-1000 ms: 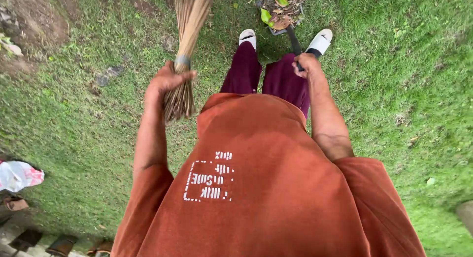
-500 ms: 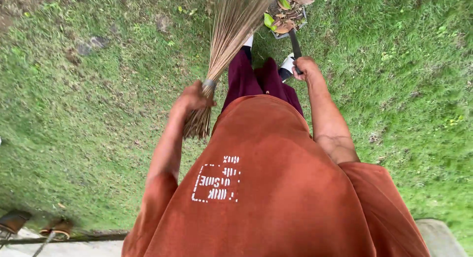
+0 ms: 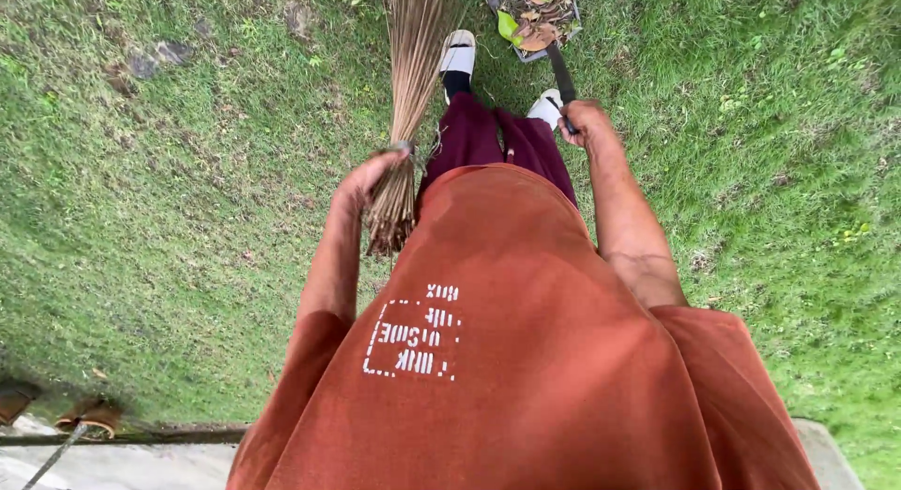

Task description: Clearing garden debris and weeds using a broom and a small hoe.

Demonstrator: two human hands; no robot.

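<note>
Head cam looking straight down here, and most of what I get is the orange shirt filling the lower middle of the view, so it blocks a good chunk of the lawn right under me. My left hand has its fingers wrapped tight around the bound end of a stick broom, a bundle of thin brown twigs that runs up and away toward the top edge, with the stubby cut ends poking out below the grip. My right hand is closed on the dark handle of a dustpan, which sits on the grass up ahead, just beside my right foot. The pan has brown and green dead leaves piled in it. Both white slip-on shoes show past the maroon trousers; the broom bristles pass just left of the left shoe. Grass all around is patchy green, with a couple of bare dirt spots off to the upper left. Along the bottom edge there's a strip of concrete paving with some brownish objects at the border; can't tell what they are.
</note>
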